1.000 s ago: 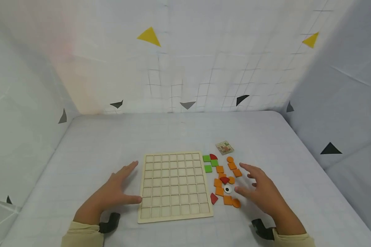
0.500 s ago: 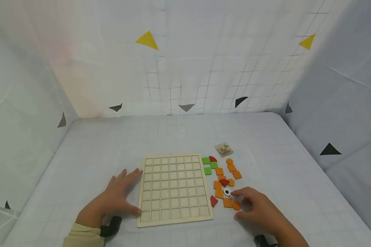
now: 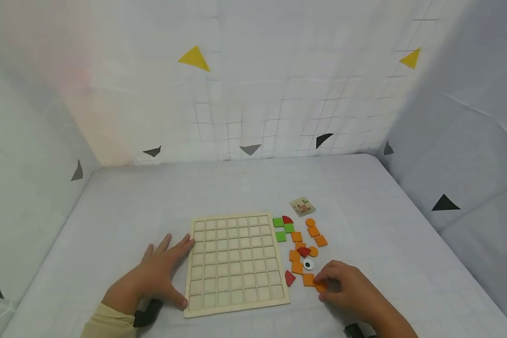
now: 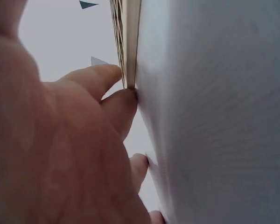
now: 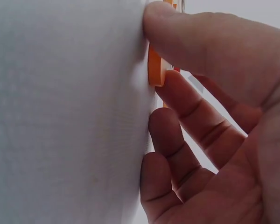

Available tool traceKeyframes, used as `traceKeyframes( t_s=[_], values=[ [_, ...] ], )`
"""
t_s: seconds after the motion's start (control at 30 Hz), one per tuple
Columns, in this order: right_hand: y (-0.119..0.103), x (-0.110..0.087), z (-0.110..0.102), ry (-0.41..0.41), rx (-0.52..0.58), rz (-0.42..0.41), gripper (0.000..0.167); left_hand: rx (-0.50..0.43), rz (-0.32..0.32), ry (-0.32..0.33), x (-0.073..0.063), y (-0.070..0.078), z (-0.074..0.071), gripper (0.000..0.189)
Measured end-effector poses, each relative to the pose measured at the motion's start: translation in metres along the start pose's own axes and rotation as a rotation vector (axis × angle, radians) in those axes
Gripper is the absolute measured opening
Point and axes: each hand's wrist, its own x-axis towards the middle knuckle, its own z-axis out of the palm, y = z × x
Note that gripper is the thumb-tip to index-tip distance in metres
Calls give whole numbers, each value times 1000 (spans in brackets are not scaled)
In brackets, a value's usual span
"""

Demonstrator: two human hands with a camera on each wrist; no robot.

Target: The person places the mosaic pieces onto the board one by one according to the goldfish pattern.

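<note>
My left hand [image 3: 158, 272] is spread out beside the pale wooden grid board [image 3: 235, 263], fingertips and thumb at its left edge. The left wrist view shows two fingers against the board's side [image 4: 132, 42]. To the right of the board, my right hand [image 3: 349, 290] pinches an orange disc [image 3: 321, 288] lying low at the tabletop. Thumb and fingers surround that disc in the right wrist view, covering part of it. An orange square [image 3: 309, 280] lies just left of the disc, and a white disc with a black dot [image 3: 308, 265] sits above.
Several orange pieces [image 3: 297, 267], green squares [image 3: 280, 236] and red quarter-circles [image 3: 290, 278] lie scattered along the board's right side. A small patterned card [image 3: 303, 206] rests farther back. White cloth walls stand behind the table and on both sides.
My right hand has come down and toward the near end of the pieces, its fingers closing on the orange disc. My left hand has settled against the board's left edge.
</note>
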Motion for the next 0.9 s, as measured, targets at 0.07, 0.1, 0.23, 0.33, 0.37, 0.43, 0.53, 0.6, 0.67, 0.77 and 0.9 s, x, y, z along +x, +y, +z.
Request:
traceKeyframes(
  t_s=[0.07,0.1,0.23,0.33,0.37,0.43,0.53,0.6,0.67,0.77,0.9],
  values=[
    [-1,1,0,-5,-9,-7,23,4,0,-7,-2,1,-2,150],
    [-2,1,-1,-7,-15,-9,22,3,0,-8,-3,1,-2,150],
    [-3,1,-3,-12,-41,-29,20,-1,4,-3,-6,3,-6,151],
    [-2,0,-4,-9,-54,-69,20,-1,10,5,-6,3,-7,151],
    [-2,0,-5,-10,-55,-83,20,0,10,8,-6,2,-7,151],
    [-1,0,-6,-16,-53,-104,19,-5,8,10,-7,1,-6,152],
    [0,-2,-7,-28,-37,-133,18,-24,1,0,-8,0,-3,153],
    [-1,-3,-8,-26,-32,-163,18,-37,-3,-8,-8,0,-1,153],
    [-4,-3,-10,-12,-30,-206,19,-44,0,-13,-9,0,0,153],
    [-13,-3,-13,22,-19,-261,20,-45,1,-16,-8,-1,0,152],
    [-27,-1,-16,66,6,-324,18,-32,1,-21,-5,0,-2,152]
  ],
)
